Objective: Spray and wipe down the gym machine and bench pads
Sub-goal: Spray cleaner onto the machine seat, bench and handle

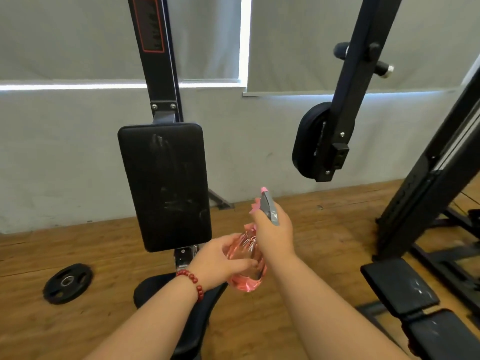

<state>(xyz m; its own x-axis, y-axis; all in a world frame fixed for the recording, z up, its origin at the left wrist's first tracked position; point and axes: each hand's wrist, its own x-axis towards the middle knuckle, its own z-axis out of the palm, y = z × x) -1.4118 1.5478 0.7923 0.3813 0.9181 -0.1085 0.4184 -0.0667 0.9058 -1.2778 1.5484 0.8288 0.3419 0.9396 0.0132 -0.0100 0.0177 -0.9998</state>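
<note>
Left hand (pixel 218 261) and right hand (pixel 274 229) clamp fingers round the near-upright spray bottle (pixel 245 281), nozzle (pixel 264 190) pointing forward.

Soft, even daylight, moderately bright. It comes through the grey blinds (pixel 78 35); the blind gaps (pixel 245 40) at upper centre and along the left are blown out white. Shadows faint. Dull sheen on back pad (pixel 163 183), small glare spots on bench pad (pixel 405 287) at lower right. Spray bottle (pixel 246 266), left hand (pixel 220 263) and right hand (pixel 272 229) slightly soft. Wide-angle bend in uprights (pixel 363 61), strongest at right edge.
</note>
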